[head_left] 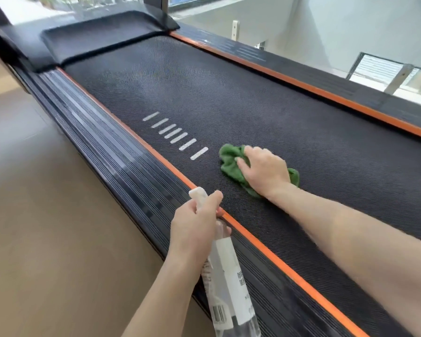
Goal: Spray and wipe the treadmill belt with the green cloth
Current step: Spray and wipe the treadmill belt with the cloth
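pressing down with my right hand (263, 170), fingers spread flat, i pin the crumpled green cloth (231, 164) to the treadmill belt (229, 93), just right of the white stripes (175, 135). my left hand (197, 224) grips the neck of the spray bottle (225, 271), held over the orange trim (272, 256) nearer me, nozzle aimed ahead, well short of the cloth.
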